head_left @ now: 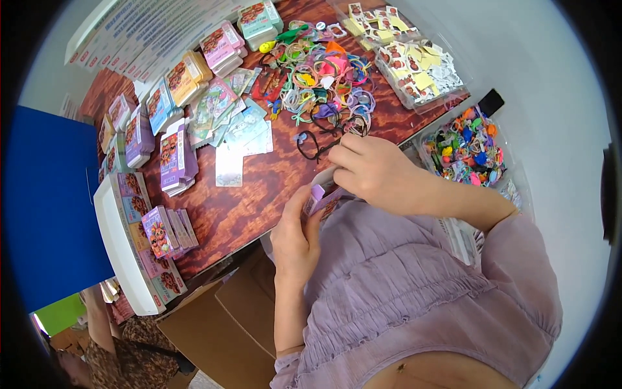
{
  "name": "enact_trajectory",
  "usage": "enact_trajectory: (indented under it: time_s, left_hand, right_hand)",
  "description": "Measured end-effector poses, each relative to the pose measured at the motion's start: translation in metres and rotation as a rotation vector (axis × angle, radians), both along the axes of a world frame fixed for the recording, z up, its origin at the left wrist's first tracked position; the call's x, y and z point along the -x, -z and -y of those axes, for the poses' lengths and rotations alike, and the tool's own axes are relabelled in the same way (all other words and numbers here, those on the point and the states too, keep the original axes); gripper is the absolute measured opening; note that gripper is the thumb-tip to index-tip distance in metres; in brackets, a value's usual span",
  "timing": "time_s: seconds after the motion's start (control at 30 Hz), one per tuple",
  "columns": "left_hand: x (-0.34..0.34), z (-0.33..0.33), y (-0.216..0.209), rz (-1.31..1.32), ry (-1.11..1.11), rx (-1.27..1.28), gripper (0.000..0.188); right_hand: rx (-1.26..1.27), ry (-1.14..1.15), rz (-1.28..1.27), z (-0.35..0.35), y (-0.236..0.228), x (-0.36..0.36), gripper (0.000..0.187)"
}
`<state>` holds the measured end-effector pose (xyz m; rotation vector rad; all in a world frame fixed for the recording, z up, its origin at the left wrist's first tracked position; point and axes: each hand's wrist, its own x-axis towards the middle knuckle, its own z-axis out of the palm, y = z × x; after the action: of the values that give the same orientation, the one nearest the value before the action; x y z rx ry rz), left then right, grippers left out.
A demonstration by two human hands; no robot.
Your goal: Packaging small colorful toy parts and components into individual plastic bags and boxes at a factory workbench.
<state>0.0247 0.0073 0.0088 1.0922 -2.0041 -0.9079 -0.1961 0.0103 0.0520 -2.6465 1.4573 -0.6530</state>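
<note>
Here the left hand (295,243) grasps a small purple box (324,200), thumb on one side and fingers wrapping the other. The right hand (376,172) comes over the top, fingers bent right at the box's upper end; whether they pinch anything there, I can't tell. So the box sits between the two hands, tilted, at the near edge of the table (278,185), in front of the lilac dress (382,272).

Just beyond the right fingertips, black cord loops (308,146) lie on the wood-patterned top. Farther out, a tangled heap of colourful bands (324,71), and left of it, spread-out shiny cards (243,126). Over to the left, three little boxes (160,231) stand side by side, near a purple stack (176,159). Off right, bright trinkets (468,152); at lower left, a co-worker (139,353).
</note>
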Motion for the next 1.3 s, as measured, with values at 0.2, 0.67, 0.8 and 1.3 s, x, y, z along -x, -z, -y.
enact_trajectory:
  time_s: [0.2,0.67,0.8,1.3]
  left_hand:
    - [-0.002,-0.003,0.005,-0.02,0.015,0.058,0.045]
    - [-0.005,-0.003,0.008,-0.088,0.026,0.065,0.044]
    - [-0.006,-0.006,0.01,-0.155,-0.028,-0.04,0.045]
    - [-0.004,-0.009,0.004,-0.356,-0.051,-0.281,0.041]
  right_hand:
    - [-0.092,-0.14,-0.121,0.005,-0.011,0.004,0.016]
    - [-0.146,-0.25,0.07,0.012,-0.004,0.005,0.011]
    - [-0.224,-0.099,0.463,0.004,-0.004,0.011,0.012]
    - [-0.361,0.147,0.992,-0.013,0.016,-0.019,0.02]
